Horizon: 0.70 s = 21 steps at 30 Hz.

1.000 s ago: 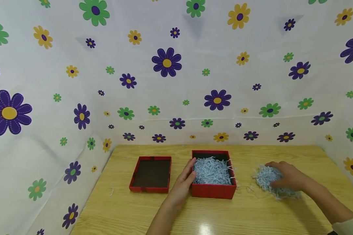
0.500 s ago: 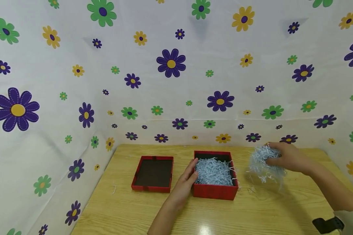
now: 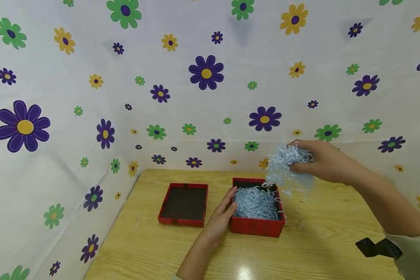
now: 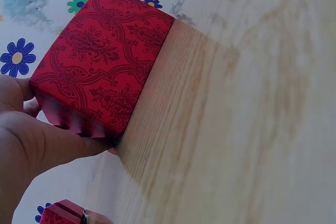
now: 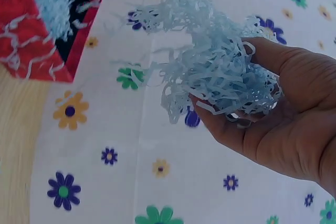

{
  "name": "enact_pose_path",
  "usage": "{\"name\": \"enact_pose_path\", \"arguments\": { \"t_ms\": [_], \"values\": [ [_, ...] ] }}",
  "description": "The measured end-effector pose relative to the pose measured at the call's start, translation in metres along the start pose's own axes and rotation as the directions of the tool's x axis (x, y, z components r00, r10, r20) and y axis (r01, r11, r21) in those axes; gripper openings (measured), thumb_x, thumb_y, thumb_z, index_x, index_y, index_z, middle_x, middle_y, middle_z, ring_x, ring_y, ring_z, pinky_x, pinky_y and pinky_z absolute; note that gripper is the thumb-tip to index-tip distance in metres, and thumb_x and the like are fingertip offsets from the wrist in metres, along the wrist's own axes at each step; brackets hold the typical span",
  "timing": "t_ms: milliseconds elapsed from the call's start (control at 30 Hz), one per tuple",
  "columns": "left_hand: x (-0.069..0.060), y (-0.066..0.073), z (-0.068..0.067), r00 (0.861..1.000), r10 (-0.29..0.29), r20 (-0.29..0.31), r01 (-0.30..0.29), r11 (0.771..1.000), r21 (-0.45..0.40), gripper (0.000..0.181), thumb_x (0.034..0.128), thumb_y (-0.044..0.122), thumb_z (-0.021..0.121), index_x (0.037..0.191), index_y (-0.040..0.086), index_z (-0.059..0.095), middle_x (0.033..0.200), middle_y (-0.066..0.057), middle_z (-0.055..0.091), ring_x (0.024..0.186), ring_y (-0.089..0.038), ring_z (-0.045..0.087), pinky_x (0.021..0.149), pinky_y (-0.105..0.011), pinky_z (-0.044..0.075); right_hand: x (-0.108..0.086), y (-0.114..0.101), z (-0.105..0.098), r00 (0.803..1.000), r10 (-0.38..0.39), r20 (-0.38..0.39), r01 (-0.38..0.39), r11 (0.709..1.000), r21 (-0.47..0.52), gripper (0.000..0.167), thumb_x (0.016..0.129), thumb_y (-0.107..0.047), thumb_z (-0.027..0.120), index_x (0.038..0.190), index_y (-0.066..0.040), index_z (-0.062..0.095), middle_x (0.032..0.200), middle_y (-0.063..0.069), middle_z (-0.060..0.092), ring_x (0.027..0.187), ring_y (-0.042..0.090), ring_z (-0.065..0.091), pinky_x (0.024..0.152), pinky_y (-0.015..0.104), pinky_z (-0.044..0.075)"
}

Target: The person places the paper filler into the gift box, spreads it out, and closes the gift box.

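Observation:
A red box (image 3: 257,227) holds light-blue shredded paper (image 3: 255,203), with strands hanging over its right rim. My left hand (image 3: 217,222) rests against the box's left side, its fingers fairly straight. In the left wrist view, that hand (image 4: 31,142) touches the patterned box (image 4: 105,51) along one side. My right hand (image 3: 323,161) holds a loose clump of the same blue paper (image 3: 283,165) in the air, above and to the right of the box. The right wrist view shows the clump (image 5: 220,66) between the thumb and fingers of the hand (image 5: 294,114).
To the left of the box lies a shallow red lid (image 3: 183,204), its dark inside facing up. A few stray strands (image 3: 300,224) lie on the wooden table (image 3: 154,249), right of the box. Flower-patterned cloth (image 3: 182,112) stands behind and at the sides.
My right hand has lifted the paper clump off the table and carried it up and left toward the box. My left hand has stayed against the box.

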<state>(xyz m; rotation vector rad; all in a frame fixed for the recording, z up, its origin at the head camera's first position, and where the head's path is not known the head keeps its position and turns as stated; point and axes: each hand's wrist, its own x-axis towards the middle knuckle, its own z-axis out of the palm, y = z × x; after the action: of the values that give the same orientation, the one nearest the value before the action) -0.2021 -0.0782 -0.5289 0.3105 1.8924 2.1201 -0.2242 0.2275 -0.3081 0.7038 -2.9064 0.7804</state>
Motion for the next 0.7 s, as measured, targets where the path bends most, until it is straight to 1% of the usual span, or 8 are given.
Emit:
{"name": "enact_pose_path", "arguments": {
  "t_ms": [133,200,333,400,467,567,633,700],
  "values": [
    [0.000,0.001,-0.002,1.000,0.005,0.008,-0.005,1.000,0.007,0.053,0.1150,0.027,0.046,0.166,0.036,0.034,0.178,-0.001,0.011,0.163,-0.035,0.006,0.128,-0.065,0.008,0.012,-0.013,0.015,0.999,-0.037,0.023,0.035,0.998,0.061,0.047,0.094,-0.019,0.082,0.137,-0.010,0.066,0.116,0.006,0.072,0.096,0.022,0.065,0.083,0.038,0.060],
    [-0.001,0.001,-0.002,1.000,0.005,0.013,-0.005,1.000,0.012,0.054,0.1150,0.028,0.046,0.166,0.037,0.034,0.178,-0.001,0.010,0.163,-0.035,0.006,0.128,-0.065,0.008,0.017,-0.014,0.027,0.998,-0.043,0.040,0.040,0.995,0.089,0.047,0.094,-0.018,0.082,0.137,-0.008,0.066,0.114,0.005,0.072,0.095,0.022,0.065,0.083,0.037,0.060],
    [-0.001,0.000,-0.003,1.000,0.000,0.013,0.000,1.000,0.010,0.054,0.1147,0.029,0.046,0.167,0.037,0.033,0.178,-0.002,0.009,0.163,-0.036,0.004,0.128,-0.065,0.007,0.025,-0.007,0.057,0.996,-0.031,0.080,0.018,0.989,0.147,0.053,0.095,-0.019,0.080,0.142,-0.002,0.063,0.128,0.017,0.071,0.113,0.038,0.067,0.094,0.053,0.060],
    [-0.001,0.000,-0.004,1.000,0.004,0.007,-0.004,1.000,0.012,0.054,0.1147,0.028,0.046,0.167,0.036,0.033,0.178,-0.004,0.010,0.163,-0.037,0.005,0.128,-0.065,0.008,0.028,-0.003,0.073,0.995,-0.014,0.100,-0.002,0.988,0.154,0.059,0.095,-0.022,0.079,0.145,0.003,0.059,0.139,0.025,0.065,0.126,0.047,0.061,0.100,0.062,0.055],
    [-0.001,0.000,-0.005,1.000,0.009,0.004,-0.009,1.000,0.015,0.054,0.1150,0.027,0.045,0.167,0.035,0.033,0.178,-0.004,0.010,0.163,-0.037,0.005,0.128,-0.065,0.008,0.030,0.001,0.088,0.992,-0.001,0.128,-0.018,0.989,0.149,0.064,0.095,-0.024,0.079,0.146,0.007,0.056,0.144,0.029,0.060,0.132,0.051,0.056,0.103,0.065,0.052],
    [0.000,0.000,-0.004,1.000,0.022,0.011,-0.023,1.000,0.016,0.054,0.1154,0.027,0.044,0.167,0.033,0.033,0.178,-0.006,0.010,0.162,-0.038,0.005,0.127,-0.066,0.009,0.029,0.008,0.101,0.986,-0.007,0.168,-0.015,0.992,0.128,0.066,0.095,-0.027,0.080,0.145,0.008,0.056,0.144,0.031,0.059,0.129,0.053,0.057,0.099,0.063,0.055],
    [0.001,0.000,-0.003,1.000,0.014,0.016,-0.014,1.000,0.014,0.054,0.1154,0.027,0.044,0.167,0.033,0.033,0.178,-0.006,0.010,0.163,-0.038,0.004,0.128,-0.065,0.007,0.028,0.011,0.103,0.983,-0.026,0.184,0.000,0.990,0.140,0.061,0.095,-0.027,0.080,0.142,0.005,0.059,0.138,0.030,0.063,0.122,0.052,0.064,0.091,0.057,0.060],
    [0.001,0.002,-0.004,1.000,0.007,0.018,-0.007,1.000,0.019,0.053,0.1151,0.029,0.044,0.167,0.035,0.033,0.178,-0.005,0.010,0.163,-0.037,0.003,0.127,-0.066,0.006,0.028,0.012,0.099,0.984,-0.047,0.170,0.017,0.985,0.171,0.053,0.095,-0.024,0.080,0.138,0.002,0.063,0.133,0.028,0.065,0.114,0.049,0.069,0.084,0.051,0.064]
  ]
}}
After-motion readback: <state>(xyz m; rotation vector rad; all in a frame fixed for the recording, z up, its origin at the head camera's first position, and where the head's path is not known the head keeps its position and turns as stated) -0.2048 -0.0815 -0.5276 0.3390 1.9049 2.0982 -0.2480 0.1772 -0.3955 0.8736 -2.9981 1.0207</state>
